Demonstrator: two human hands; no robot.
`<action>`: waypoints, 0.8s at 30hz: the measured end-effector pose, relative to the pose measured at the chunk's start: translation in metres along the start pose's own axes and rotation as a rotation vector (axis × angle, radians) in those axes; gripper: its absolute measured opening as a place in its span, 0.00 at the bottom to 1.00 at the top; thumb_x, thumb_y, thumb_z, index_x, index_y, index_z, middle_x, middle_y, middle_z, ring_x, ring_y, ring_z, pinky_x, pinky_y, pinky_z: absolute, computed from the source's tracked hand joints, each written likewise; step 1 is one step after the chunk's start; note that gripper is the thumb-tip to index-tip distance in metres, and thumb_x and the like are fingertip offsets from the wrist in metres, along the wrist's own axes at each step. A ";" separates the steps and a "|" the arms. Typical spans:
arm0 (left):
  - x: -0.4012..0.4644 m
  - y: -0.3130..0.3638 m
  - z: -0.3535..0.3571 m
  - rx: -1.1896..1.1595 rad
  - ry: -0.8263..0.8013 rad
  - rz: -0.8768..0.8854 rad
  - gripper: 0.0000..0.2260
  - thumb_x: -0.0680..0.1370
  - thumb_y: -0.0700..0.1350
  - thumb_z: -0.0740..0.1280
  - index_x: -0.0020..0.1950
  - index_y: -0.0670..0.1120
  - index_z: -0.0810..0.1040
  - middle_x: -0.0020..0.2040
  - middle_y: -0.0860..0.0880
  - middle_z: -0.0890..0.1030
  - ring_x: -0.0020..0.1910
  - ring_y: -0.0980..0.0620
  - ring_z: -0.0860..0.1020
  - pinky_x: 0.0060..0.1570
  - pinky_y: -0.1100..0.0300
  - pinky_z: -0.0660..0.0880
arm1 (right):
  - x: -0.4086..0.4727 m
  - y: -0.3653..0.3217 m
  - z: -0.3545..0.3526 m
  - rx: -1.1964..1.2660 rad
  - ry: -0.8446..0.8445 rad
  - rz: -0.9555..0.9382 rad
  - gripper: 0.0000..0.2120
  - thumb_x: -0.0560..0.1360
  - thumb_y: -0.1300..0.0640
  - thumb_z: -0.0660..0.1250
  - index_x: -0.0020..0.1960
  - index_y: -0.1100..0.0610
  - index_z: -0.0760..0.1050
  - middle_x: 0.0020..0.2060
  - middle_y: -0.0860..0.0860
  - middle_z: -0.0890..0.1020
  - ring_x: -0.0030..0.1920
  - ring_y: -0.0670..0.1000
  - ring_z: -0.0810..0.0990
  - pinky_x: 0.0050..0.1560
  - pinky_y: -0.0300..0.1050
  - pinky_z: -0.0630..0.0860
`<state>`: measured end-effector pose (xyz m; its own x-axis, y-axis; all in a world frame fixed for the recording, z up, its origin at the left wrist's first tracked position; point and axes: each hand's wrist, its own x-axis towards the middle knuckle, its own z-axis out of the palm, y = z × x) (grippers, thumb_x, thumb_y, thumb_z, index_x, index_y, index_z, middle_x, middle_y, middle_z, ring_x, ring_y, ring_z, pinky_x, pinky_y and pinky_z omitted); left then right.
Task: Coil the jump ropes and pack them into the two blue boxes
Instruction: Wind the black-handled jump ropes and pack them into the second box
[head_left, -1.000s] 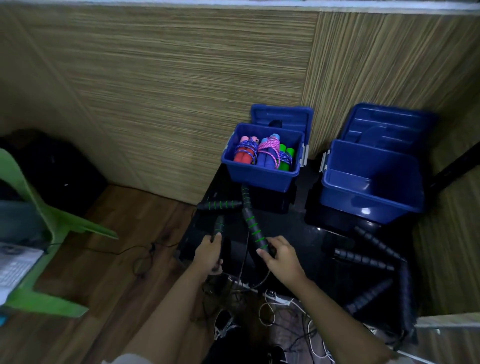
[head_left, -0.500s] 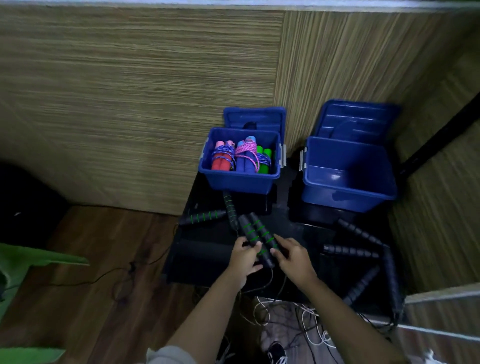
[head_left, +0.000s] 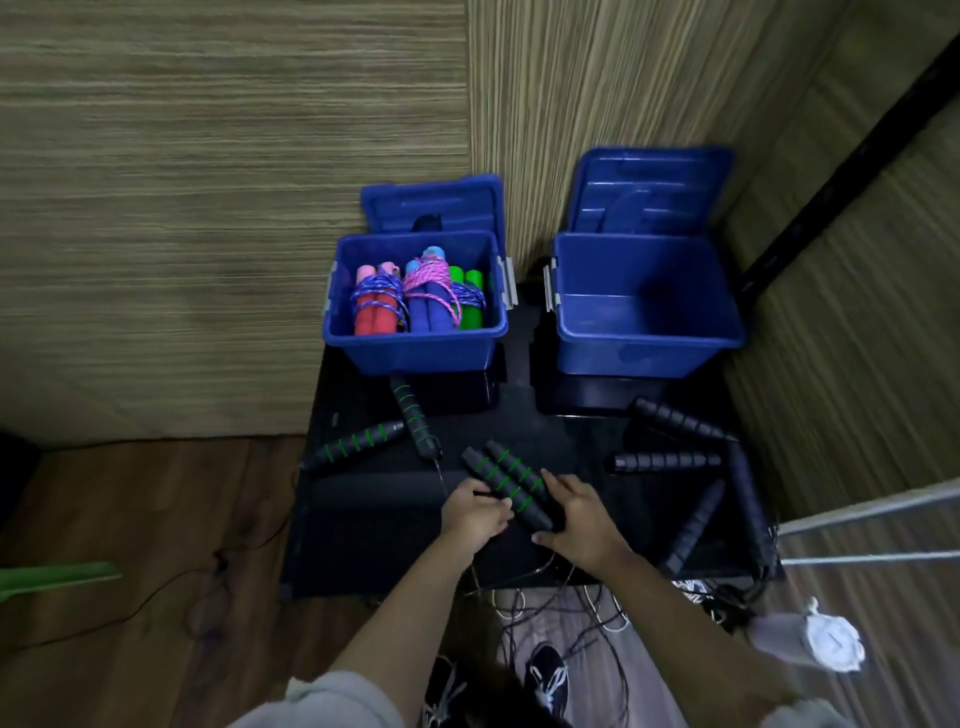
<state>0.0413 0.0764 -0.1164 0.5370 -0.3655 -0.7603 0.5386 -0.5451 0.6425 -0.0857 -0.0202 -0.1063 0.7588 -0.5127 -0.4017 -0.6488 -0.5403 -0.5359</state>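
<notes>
left hand (head_left: 475, 514): gripping the near end of the left of two green-ringed black handles (head_left: 503, 487), fingers curling over it; fingertips partly hidden behind the handle
right hand (head_left: 581, 519): lying on the right handle of that pair, thumb reaching under the near ends; cannot tell whether it is actually clasping or only pressing
held pair: lying side by side, touching, near the front-middle of the black table (head_left: 374, 519), pointing away-left
rope of held pair: thin dark cord (head_left: 524, 574) running off the table's front edge, getting lost in the tangle below
second green-ringed pair (head_left: 384, 428): lying loose toward the table's left edge, just in front of the left box, tips meeting in a V
plain black handles (head_left: 670, 460): four sitting along the table's right edge, well apart from the hands; the nearest one's end is cut off by the table's front-right corner, cords too dark to trace
left blue box (head_left: 415, 348): sitting at the table's back-left, lid (head_left: 431, 202) propped open behind it, holding three coiled ropes (head_left: 421, 299) with red, blue and green handles; green bundle half hidden behind the blue one
right blue box (head_left: 649, 343): sitting at the back-right, lid up, inside looking bare but in shadow
floor under front edge: cables and a shoe (head_left: 548, 680), blurry
white lump (head_left: 831, 639): bottom right, too blurred to identify
</notes>
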 end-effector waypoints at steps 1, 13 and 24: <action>0.001 0.000 -0.003 0.081 -0.006 0.038 0.09 0.75 0.34 0.70 0.50 0.40 0.71 0.40 0.43 0.80 0.47 0.41 0.81 0.48 0.48 0.80 | 0.001 0.000 0.000 0.009 0.017 -0.001 0.45 0.68 0.52 0.75 0.76 0.56 0.53 0.69 0.53 0.64 0.68 0.54 0.62 0.69 0.38 0.57; -0.004 0.000 -0.009 0.297 0.106 0.296 0.27 0.74 0.46 0.73 0.67 0.42 0.63 0.42 0.49 0.74 0.45 0.42 0.81 0.51 0.44 0.79 | 0.005 -0.003 -0.002 0.012 0.047 -0.015 0.46 0.65 0.49 0.77 0.76 0.55 0.56 0.67 0.51 0.65 0.67 0.53 0.62 0.69 0.41 0.60; -0.007 0.009 -0.001 0.026 0.125 0.258 0.22 0.76 0.37 0.70 0.65 0.41 0.63 0.39 0.47 0.75 0.39 0.49 0.77 0.41 0.53 0.79 | 0.003 -0.009 -0.007 0.183 -0.052 0.104 0.49 0.61 0.59 0.80 0.75 0.58 0.58 0.54 0.51 0.66 0.61 0.56 0.71 0.60 0.41 0.69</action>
<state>0.0430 0.0751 -0.1050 0.7307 -0.3999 -0.5534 0.3580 -0.4657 0.8093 -0.0781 -0.0218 -0.0978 0.6933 -0.5217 -0.4971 -0.7060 -0.3537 -0.6135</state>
